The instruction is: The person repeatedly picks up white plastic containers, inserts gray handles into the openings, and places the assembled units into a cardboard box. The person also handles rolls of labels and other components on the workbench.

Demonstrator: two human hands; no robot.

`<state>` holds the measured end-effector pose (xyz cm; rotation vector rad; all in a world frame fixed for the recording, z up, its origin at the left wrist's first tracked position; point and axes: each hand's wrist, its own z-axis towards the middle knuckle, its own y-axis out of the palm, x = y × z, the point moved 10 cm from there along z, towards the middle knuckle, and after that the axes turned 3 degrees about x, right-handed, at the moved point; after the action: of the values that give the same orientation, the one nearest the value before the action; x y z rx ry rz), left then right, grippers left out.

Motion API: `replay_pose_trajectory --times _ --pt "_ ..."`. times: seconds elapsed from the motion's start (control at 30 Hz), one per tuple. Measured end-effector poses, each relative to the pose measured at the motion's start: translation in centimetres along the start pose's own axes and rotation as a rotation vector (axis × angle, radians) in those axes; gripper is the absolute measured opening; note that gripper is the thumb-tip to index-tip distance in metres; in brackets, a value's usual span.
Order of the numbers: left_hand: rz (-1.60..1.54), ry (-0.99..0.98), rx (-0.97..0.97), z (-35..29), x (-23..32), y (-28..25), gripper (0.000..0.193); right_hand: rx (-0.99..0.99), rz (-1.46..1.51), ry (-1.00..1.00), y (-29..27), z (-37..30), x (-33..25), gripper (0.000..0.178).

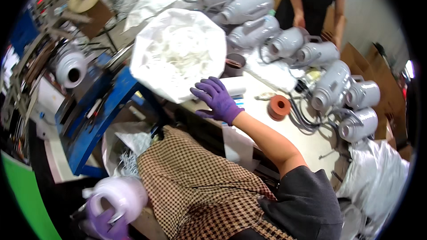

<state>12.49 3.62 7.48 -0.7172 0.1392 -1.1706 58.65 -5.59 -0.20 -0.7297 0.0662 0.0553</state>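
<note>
Holding the white jug [129, 195] low at the person's left, the left hand [106, 224] grasps it near its open end; the exact finger contact is partly hidden. The jug is tilted beside the checked apron [191, 182], with no support visible beneath it. A loose glove grip could therefore let the jug slip, and a knock against the blue bench [100, 129] nearby could scuff its shell. The right hand [218, 103] is released: its fingers spread by the near edge of the white bag [144, 64], which holds many pale rings [182, 53]. Whether the fingertips touch the bag cannot be told from this view. Caution: a fingertip caught in the bag's rim could drag it sideways and spill rings onto the table [307, 151]. Because the rings are heaped and overlapping, one pinch could lift several together, and gloved fingers could fumble a single ring. The white roll [235, 86] lies just beside the right hand; a low sweep of the wrist could push it toward the dark cup [235, 62] or the orange tape roll [279, 107]. Grey jugs [327, 86] crowd the far side, so bumping one could shift its neighbours
</note>
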Motion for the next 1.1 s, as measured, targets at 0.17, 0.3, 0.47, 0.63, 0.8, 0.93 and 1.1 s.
replay_pose_trajectory --times 0.17,0.3,0.47,0.63,0.8,0.93,1.1 --pt "-0.191 -0.388 0.162 5.6 -3.4 -5.3 0.055 0.045 -0.199 -0.079 -12.4 -4.6 0.8 0.034" --pt "-0.564 -0.599 0.006 8.8 -6.9 -1.5 0.047 -0.397 -0.753 0.405 -21.5 -14.1 13.7 0.031" --pt "-0.826 -0.784 -0.145 5.3 -9.2 13.1 0.058 -0.917 -0.807 0.546 -22.0 -23.6 22.8 0.059" --pt "-0.989 -0.937 -0.107 8.3 -10.3 18.5 0.046 -0.907 -0.805 0.524 -21.7 -24.7 28.4 0.019" --pt "-1.003 -0.875 -0.286 6.3 -9.1 19.8 0.041 0.202 -0.775 0.369 -36.5 -19.9 27.6 0.024" --pt "-1.220 -0.972 -0.223 5.5 -6.1 20.1 0.033 0.566 -0.804 0.620 -37.4 -16.0 26.0 0.021" --pt "-1.047 -0.898 -0.232 7.6 -3.7 17.4 0.036 0.228 -0.549 0.935 -24.5 -14.7 34.8 0.023"
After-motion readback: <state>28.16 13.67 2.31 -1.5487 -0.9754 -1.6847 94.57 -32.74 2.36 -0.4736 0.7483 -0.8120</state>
